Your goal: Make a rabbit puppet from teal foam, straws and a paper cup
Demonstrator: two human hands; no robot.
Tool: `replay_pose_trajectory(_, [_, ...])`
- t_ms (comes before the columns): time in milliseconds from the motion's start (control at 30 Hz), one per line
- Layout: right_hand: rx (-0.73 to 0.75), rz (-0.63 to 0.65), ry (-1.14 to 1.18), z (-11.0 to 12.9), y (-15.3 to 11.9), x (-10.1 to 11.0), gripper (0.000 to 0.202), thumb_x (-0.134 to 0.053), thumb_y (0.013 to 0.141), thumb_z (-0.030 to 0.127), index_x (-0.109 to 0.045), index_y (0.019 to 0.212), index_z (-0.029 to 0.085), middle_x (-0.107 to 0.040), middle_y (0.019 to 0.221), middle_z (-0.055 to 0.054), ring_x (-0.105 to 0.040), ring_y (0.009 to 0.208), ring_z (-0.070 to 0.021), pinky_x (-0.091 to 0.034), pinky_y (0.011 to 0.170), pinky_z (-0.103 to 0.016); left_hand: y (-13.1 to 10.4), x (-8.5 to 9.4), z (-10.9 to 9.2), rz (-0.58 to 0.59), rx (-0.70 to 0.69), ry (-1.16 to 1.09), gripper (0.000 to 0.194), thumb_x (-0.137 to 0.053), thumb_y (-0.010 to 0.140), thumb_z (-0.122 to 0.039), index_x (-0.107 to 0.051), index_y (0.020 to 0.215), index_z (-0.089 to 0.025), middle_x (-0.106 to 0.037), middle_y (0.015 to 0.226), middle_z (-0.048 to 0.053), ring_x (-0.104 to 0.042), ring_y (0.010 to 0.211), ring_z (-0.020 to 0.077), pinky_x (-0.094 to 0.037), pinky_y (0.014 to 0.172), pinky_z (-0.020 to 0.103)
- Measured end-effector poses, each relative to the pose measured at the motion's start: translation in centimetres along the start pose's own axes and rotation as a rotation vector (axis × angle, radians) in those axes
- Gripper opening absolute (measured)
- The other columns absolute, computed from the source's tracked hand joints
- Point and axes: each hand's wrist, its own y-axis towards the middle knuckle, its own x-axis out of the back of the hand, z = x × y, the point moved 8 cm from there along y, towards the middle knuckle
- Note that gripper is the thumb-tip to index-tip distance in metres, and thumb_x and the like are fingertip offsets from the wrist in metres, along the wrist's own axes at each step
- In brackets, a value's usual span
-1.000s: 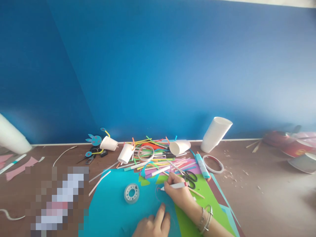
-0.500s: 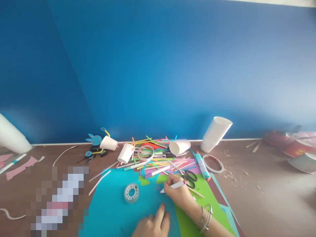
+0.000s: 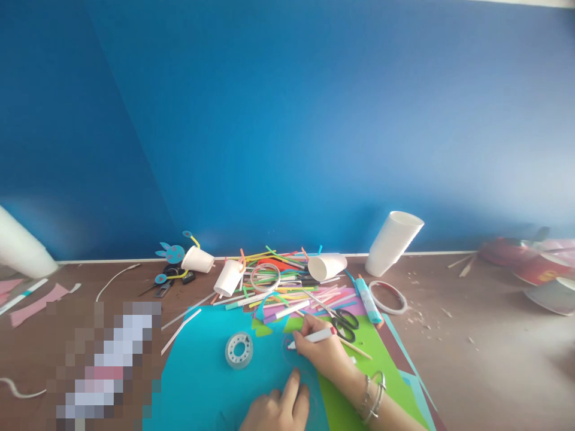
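My right hand [image 3: 321, 347] grips a white marker [image 3: 314, 337] with a red end, its tip on the blue paper [image 3: 202, 371]. Faint circles are drawn on that sheet, and a small red mark shows inside the one at the tip. My left hand [image 3: 278, 407] lies flat on the same paper, fingers stretched out, just below the drawn circle. A roll of clear tape [image 3: 239, 350] rests on the sheet to the left of the marker. Green paper [image 3: 372, 383] extends under my right wrist, and black-handled scissors [image 3: 345, 325] lie just beyond that hand.
Behind the paper spreads a pile of coloured straws and pens [image 3: 287, 287]. White paper cups [image 3: 228, 278] lie around it, one beside a blue rabbit head [image 3: 173, 254]. A cup stack [image 3: 393, 242] leans near the blue wall. Right of the glue stick [image 3: 368, 301] lies a tape ring [image 3: 389, 297].
The marker tip has shifted slightly left and up within the small drawn circle. My left hand stays in place.
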Motion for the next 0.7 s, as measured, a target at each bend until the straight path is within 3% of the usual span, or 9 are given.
replay_pose_trajectory(233, [-0.004,-0.008,0.084,-0.1,0.1,-0.2,0.022,-0.056,0.071,0.026,-0.04,0.056,0.022,-0.048,0.047,0.005,-0.039,0.045,-0.0097,-0.03,0.045,-0.022,0.0,-0.1,-0.1,0.033,0.002,0.021,0.025,-0.048,0.088,-0.015,-0.063,0.108,-0.021,-0.068,0.114,0.006,-0.064,0.049,0.0111,-0.052,0.039,0.018])
replay_pose_trajectory(433, [-0.023,-0.135,0.381,-1.0,0.4,2.5,0.029,-0.055,0.075,0.039,-0.039,0.058,0.023,-0.053,0.046,0.004,-0.043,0.043,-0.0108,-0.032,0.044,-0.022,0.3,0.0,0.0,0.141,0.032,-0.027,0.034,-0.051,0.087,-0.02,-0.058,0.12,-0.027,-0.063,0.121,0.006,-0.066,0.053,0.0151,-0.054,0.04,0.023])
replay_pose_trajectory(567, [-0.009,-0.079,0.253,-1.5,0.2,2.8,0.025,-0.057,0.073,0.033,-0.04,0.057,0.023,-0.054,0.045,0.003,-0.045,0.044,-0.0117,-0.035,0.045,-0.023,0.5,0.0,-0.1,0.173,-0.004,-0.033,0.034,-0.05,0.088,-0.02,-0.057,0.121,-0.026,-0.055,0.132,0.004,-0.066,0.052,0.0136,-0.054,0.039,0.023])
replay_pose_trajectory(700, [0.015,-0.059,0.113,-1.6,-0.1,2.2,0.022,-0.055,0.073,0.028,-0.04,0.057,0.023,-0.057,0.048,0.002,-0.048,0.048,-0.013,-0.038,0.048,-0.024,0.5,0.1,0.0,0.17,-0.022,-0.022,0.034,-0.049,0.089,-0.023,-0.056,0.123,-0.026,-0.055,0.131,0.004,-0.065,0.052,0.0128,-0.054,0.041,0.022])
